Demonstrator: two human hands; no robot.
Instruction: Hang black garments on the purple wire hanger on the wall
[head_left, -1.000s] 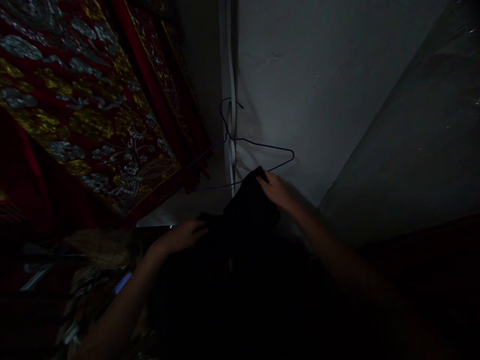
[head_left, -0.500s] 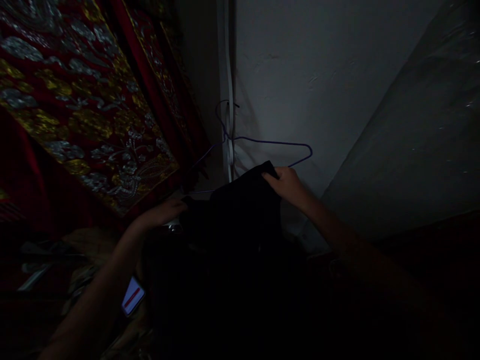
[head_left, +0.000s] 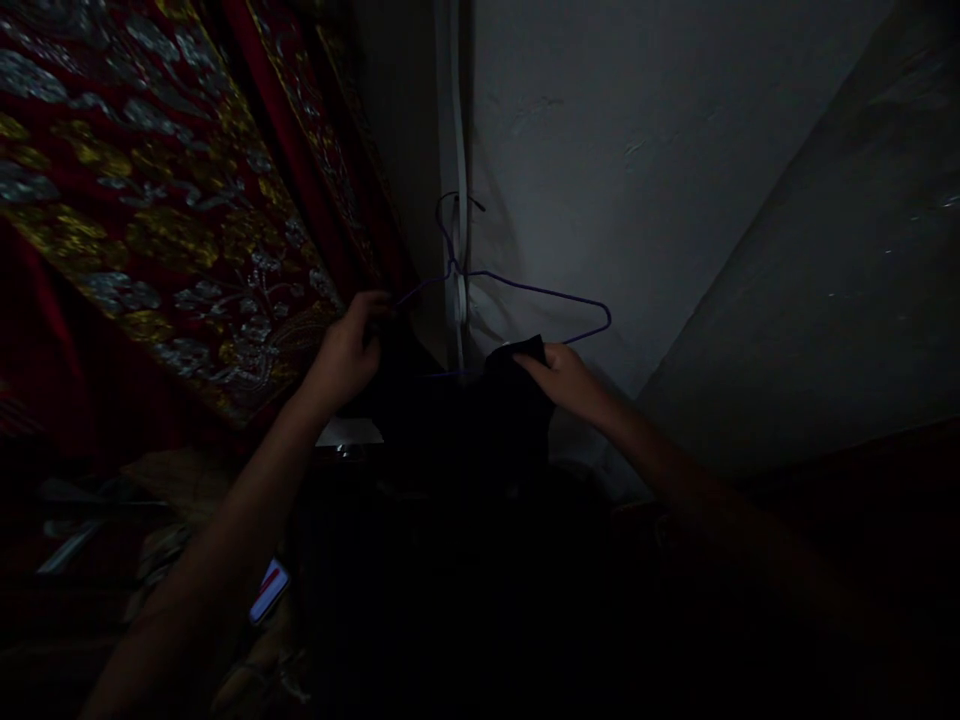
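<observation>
A purple wire hanger [head_left: 551,290] hangs by its hook near a pale vertical strip on the wall. Over its left arm lies part of a black garment [head_left: 465,430], whose lower portion fades into the dark. My left hand [head_left: 349,350] is closed on the garment at the hanger's left end, the fingertips bent over the cloth. With thumb and fingers pinched, my right hand [head_left: 566,375] holds the garment's other top corner, just below and in front of the hanger's right end. The garment's exact kind is too dark to tell.
Red cloth [head_left: 195,220] with gold and silver sequins hangs at the left. A lit phone [head_left: 270,592] lies among dim clutter at the lower left. Behind the hanger stands a grey wall [head_left: 637,160], and the pale strip [head_left: 460,120] runs down it.
My left hand has risen with its side of the black garment, which now covers the hanger's left end. My right hand has shifted slightly down and left, still gripping the cloth.
</observation>
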